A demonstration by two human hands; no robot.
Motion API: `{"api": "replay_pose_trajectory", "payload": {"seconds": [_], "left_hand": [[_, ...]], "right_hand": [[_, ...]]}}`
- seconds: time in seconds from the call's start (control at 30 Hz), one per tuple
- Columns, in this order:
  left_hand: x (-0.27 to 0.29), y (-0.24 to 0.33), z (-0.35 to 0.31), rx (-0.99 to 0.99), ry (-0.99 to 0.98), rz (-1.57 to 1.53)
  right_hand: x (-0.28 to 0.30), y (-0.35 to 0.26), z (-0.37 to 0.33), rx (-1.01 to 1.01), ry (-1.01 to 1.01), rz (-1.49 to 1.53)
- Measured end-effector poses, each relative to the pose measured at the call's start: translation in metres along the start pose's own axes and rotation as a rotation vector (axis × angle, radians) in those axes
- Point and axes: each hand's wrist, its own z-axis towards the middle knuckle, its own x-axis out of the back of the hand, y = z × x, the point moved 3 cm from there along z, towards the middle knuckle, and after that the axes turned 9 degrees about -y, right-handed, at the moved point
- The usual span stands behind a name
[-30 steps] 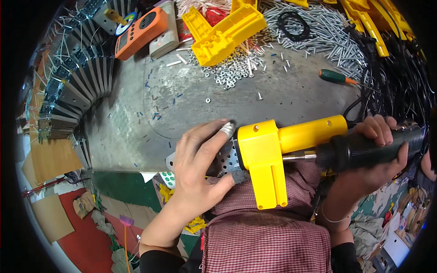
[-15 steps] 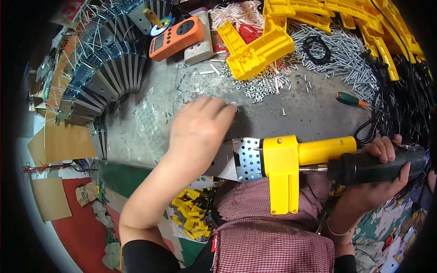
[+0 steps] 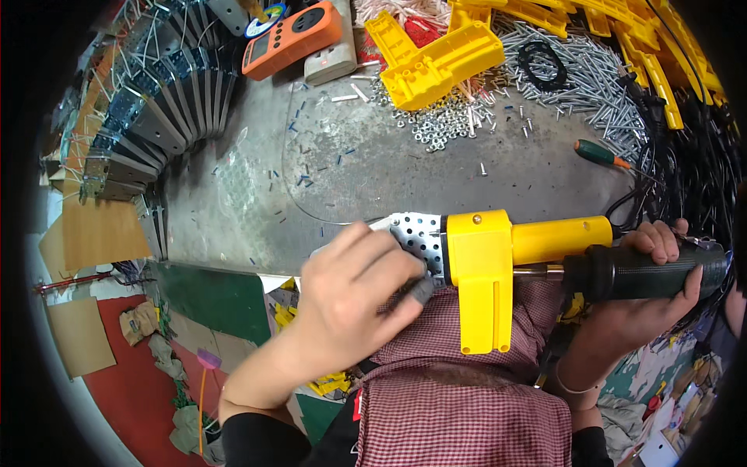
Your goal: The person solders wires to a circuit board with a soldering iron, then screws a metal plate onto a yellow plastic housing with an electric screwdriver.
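My right hand (image 3: 634,323) grips a black electric screwdriver (image 3: 618,274) lying sideways. Its metal shaft points left and meets the yellow plastic housing (image 3: 478,268), at the table's near edge above my lap. A perforated metal plate (image 3: 420,232) sticks out from the left side of this housing. My left hand (image 3: 350,300) is closed at the plate's lower left part, thumb and fingertips together by its near edge. Whatever they pinch is hidden. The hand covers part of the plate.
Another yellow housing half (image 3: 443,66) lies by a heap of nuts (image 3: 440,128) and many screws (image 3: 583,97). A green-handled screwdriver (image 3: 595,152) rests at right near black cables (image 3: 700,179). An orange meter (image 3: 292,39) and stacked metal plates (image 3: 167,101) stand at left.
My left hand has come from over the table, nearer to me, down to the metal plate on the yellow housing. My right hand keeps its hold on the electric screwdriver.
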Motion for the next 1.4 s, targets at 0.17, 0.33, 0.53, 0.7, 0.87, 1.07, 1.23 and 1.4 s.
{"api": "replay_pose_trajectory", "payload": {"seconds": [0.17,0.33,0.53,0.7,0.87,1.07,1.23,1.4], "left_hand": [[-0.018,0.003,-0.015,0.082,0.136,-0.091],[-0.028,-0.003,-0.017,0.008,0.174,-0.113],[-0.031,-0.004,-0.016,-0.038,0.212,-0.137],[-0.029,-0.006,-0.015,-0.054,0.153,-0.111],[-0.022,-0.014,-0.005,0.073,0.022,-0.272],[-0.02,-0.02,0.003,0.029,-0.02,-0.37],[-0.019,-0.025,0.009,-0.037,-0.043,-0.442],[-0.02,-0.024,0.011,-0.031,-0.022,-0.425]], "right_hand": [[0.003,-0.003,0.003,-0.043,-0.056,0.072],[0.003,-0.002,0.002,-0.025,-0.04,0.086],[0.007,0.001,0.003,-0.039,0.004,0.135],[0.001,0.003,0.004,-0.023,-0.022,0.12],[0.005,0.003,0.004,-0.035,0.0,0.103],[0.004,0.005,0.004,-0.037,-0.011,0.111],[0.001,0.004,0.007,-0.015,-0.033,0.142],[-0.003,0.005,0.001,0.029,0.033,0.151]]}}
